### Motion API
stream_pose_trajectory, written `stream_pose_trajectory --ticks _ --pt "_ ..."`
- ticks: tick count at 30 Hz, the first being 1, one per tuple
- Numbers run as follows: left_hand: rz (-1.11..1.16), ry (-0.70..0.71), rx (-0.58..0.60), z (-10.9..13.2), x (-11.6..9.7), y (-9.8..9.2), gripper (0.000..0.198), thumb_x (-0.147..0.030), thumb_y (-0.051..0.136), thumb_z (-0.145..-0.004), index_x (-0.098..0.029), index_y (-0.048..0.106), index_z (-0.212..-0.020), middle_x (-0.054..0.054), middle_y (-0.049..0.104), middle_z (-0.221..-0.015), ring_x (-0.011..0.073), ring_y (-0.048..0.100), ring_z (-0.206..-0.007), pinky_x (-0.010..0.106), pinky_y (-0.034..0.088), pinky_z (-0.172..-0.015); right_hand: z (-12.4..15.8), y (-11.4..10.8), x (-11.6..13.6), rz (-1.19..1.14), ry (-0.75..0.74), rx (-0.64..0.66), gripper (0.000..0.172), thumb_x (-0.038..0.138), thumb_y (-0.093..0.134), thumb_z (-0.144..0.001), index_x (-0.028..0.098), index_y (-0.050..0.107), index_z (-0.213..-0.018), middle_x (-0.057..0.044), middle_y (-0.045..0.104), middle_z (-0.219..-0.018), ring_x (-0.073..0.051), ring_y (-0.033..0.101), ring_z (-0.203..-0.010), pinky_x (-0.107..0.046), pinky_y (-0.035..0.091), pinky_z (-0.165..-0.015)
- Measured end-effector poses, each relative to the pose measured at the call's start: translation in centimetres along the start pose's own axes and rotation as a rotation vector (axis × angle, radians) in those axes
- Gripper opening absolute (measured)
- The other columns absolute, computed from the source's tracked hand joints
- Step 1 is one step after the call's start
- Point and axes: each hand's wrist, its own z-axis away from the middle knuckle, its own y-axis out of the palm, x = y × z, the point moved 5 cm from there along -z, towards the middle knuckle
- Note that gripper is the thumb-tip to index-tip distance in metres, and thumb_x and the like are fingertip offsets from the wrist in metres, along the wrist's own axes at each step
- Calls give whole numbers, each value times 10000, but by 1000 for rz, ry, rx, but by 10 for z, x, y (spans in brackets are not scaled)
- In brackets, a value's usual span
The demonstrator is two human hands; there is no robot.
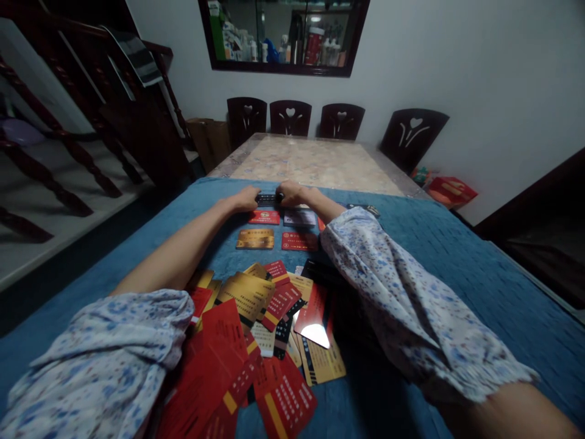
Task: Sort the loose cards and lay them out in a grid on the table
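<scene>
A worktop [315, 155] spans the middle, its near part under a blue cloth [466, 274]. On the cloth, close to the wearer, spreads a loose pile of cards [249, 296], red, gold and black, overlapping. Beyond it the left hand [247, 199] and right hand [295, 194] each have their grip closed on opposite ends of a dark card [269, 199], behind a gold card [255, 239] and a red card [300, 241] lying side by side.
</scene>
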Motion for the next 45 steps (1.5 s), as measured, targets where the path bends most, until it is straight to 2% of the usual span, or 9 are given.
stream_pose_trajectory --ticks 3,6,11,16,23,33,37,45 --pt "-45 -34 5 5 2 0 713 -103 565 -607 -168 609 -1316 124 633 -1333 313 575 -1271 348 472 -1091 5 -6 -1 10 -15 -31 462 273 688 -817 132 719 -1256 -132 727 -1236 -238 675 -1106 -252 484 -883" --pt "-50 -64 -47 12 2 -2 716 -90 566 -636 -163 581 -1348 136 597 -1379 315 543 -1307 368 455 -1117 14 -15 0 7 -60 -91 471 257 665 -843 113 696 -1291 -150 701 -1268 -244 655 -1138 -266 470 -908" --pt "-35 -110 -127 28 -6 -7 634 -97 568 -734 -162 560 -1365 171 516 -1426 339 462 -1372 472 425 -1132 31 -26 6 -17 -79 -154 312 150 613 -837 127 769 -1106 -125 724 -1146 -216 660 -1027 -254 445 -819" --pt "-19 -114 -228 46 -24 -14 506 -110 513 -823 -153 587 -1322 192 536 -1376 355 469 -1340 529 394 -1111 48 -30 13 -16 -106 -212 282 108 578 -826 107 767 -1036 -126 722 -1053 -202 632 -927 -261 404 -757" --pt "-30 -98 -291 65 -49 -16 319 -122 458 -885 -167 647 -1138 142 644 -1205 290 566 -1179 442 436 -1012 76 -34 20 -28 -124 -237 275 94 553 -821 110 751 -1010 -131 718 -1039 -199 594 -875 -276 355 -711" --pt "19 17 -329 94 -92 -20 274 -130 464 -900 -137 719 -1001 137 735 -1111 263 651 -1027 365 484 -929 124 -37 34 -35 -119 -235 279 120 506 -898 123 748 -1035 -135 724 -1076 -197 610 -874 -283 336 -696" --pt "10 61 -324 104 -109 -16 276 -149 469 -902 -131 726 -1000 137 751 -1062 268 673 -1002 353 498 -901 148 -38 37 -23 -64 -229 288 170 489 -952 137 746 -1077 -132 726 -1107 -202 630 -905 -285 314 -659" --pt "34 126 -313 125 -139 0 278 -150 450 -912 -133 719 -979 132 751 -1023 244 677 -933 321 498 -834 196 -33 39 -33 -7 -200 270 172 498 -962 170 740 -1082 -105 732 -1120 -202 643 -940 -279 312 -670"
